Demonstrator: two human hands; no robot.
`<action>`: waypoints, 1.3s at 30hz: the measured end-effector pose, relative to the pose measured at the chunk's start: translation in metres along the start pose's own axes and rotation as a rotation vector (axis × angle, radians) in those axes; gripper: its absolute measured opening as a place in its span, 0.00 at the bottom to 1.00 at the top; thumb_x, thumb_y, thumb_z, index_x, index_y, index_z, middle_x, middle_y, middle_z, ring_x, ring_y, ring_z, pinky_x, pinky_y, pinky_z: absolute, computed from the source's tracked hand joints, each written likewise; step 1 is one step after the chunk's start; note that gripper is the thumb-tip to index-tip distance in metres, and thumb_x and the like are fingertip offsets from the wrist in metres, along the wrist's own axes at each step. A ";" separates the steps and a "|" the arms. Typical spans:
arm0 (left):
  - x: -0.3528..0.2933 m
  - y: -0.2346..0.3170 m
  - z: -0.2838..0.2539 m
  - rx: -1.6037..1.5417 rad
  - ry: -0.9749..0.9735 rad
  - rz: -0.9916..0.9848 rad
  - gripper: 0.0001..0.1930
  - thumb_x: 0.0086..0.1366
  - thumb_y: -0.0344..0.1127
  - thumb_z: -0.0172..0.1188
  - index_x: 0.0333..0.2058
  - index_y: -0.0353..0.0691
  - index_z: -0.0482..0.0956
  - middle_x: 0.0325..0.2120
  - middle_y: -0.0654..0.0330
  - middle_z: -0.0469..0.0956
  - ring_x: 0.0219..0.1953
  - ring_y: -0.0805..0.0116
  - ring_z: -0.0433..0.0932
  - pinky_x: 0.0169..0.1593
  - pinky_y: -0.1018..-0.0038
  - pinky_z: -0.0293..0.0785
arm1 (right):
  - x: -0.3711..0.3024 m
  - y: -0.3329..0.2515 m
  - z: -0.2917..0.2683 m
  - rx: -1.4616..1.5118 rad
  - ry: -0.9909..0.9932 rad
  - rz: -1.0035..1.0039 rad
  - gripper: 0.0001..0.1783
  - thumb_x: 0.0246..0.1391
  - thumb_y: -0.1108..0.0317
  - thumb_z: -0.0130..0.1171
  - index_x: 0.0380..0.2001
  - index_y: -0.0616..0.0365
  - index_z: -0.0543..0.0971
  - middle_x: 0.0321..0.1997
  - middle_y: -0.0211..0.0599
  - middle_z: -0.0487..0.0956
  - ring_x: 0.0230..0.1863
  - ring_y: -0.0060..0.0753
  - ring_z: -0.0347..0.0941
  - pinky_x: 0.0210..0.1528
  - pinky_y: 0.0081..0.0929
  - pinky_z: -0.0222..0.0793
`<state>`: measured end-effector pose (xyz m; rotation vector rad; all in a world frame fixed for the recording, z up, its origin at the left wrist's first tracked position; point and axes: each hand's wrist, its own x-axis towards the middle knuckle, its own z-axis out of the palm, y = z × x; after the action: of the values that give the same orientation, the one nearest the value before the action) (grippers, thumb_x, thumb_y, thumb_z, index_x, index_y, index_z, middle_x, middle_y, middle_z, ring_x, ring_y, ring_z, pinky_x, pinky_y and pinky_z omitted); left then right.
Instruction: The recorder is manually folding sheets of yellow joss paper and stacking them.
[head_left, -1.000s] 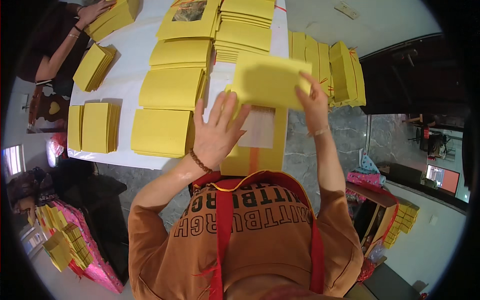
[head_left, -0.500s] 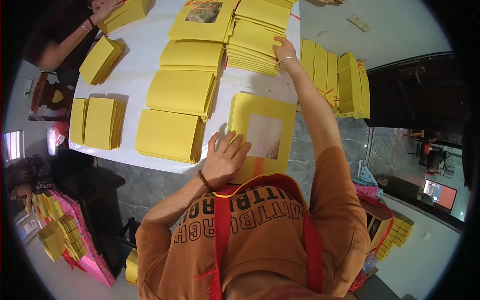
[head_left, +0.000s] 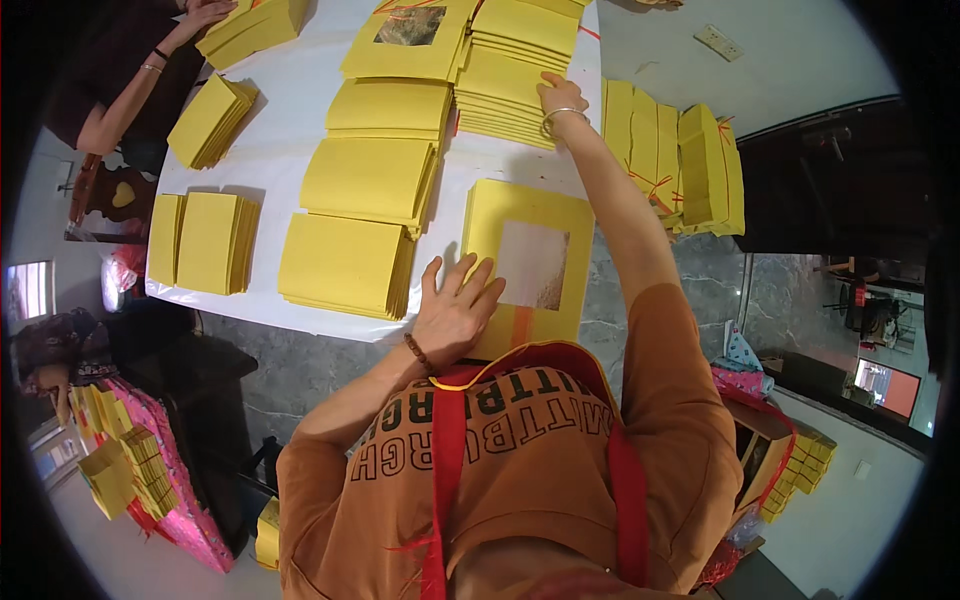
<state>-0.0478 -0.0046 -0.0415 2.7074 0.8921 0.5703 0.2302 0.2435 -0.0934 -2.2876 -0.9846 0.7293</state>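
My left hand (head_left: 455, 305) lies with fingers spread on the left edge of a yellow paper stack (head_left: 575, 215) directly in front of me. The top sheet bears a pale square (head_left: 535, 262) and an orange strip below it. Reaching forward, my right hand (head_left: 562, 100) has its fingers bent at the right edge of a fanned yellow paper pile (head_left: 505, 85). Its fingertips look closed on the paper there, though their undersides are hidden. To the left of that pile runs a column of overlapping yellow paper stacks (head_left: 345, 260).
The white-covered table (head_left: 275, 120) also carries smaller yellow stacks (head_left: 210, 240) at left. Across the far left corner, another person's hand (head_left: 208, 12) touches a yellow bundle (head_left: 255, 35). Tied yellow bundles (head_left: 640, 130) stand beyond the right edge, near a dark door (head_left: 830, 165).
My right hand has shifted slightly left along the pile and its fingers have bent more. My left hand stays on the near stack. The whole view has moved a little.
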 end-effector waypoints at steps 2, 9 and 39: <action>-0.001 0.003 0.002 0.019 0.010 0.009 0.17 0.55 0.34 0.57 0.45 0.40 0.74 0.49 0.52 0.69 0.55 0.55 0.64 0.54 0.45 0.52 | -0.007 -0.006 -0.008 -0.077 -0.005 0.017 0.28 0.47 0.49 0.51 0.55 0.30 0.69 0.65 0.35 0.58 0.66 0.41 0.48 0.61 0.50 0.45; -0.005 0.009 0.000 0.068 -0.010 0.014 0.17 0.56 0.35 0.57 0.45 0.43 0.75 0.50 0.55 0.69 0.55 0.58 0.64 0.56 0.50 0.51 | -0.047 0.009 -0.049 0.041 0.130 -0.305 0.33 0.45 0.43 0.55 0.54 0.41 0.70 0.63 0.38 0.59 0.62 0.43 0.54 0.61 0.44 0.49; -0.008 0.003 -0.014 -0.819 -0.259 -0.352 0.09 0.57 0.33 0.57 0.31 0.33 0.79 0.20 0.56 0.77 0.21 0.72 0.73 0.27 0.75 0.67 | -0.295 0.187 -0.047 0.795 -0.100 -0.437 0.22 0.63 0.60 0.41 0.33 0.67 0.78 0.61 0.42 0.65 0.64 0.37 0.56 0.63 0.30 0.51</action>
<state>-0.0584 -0.0101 -0.0303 1.7901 0.8024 0.3781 0.1767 -0.1049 -0.1049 -1.3133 -0.9625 0.8488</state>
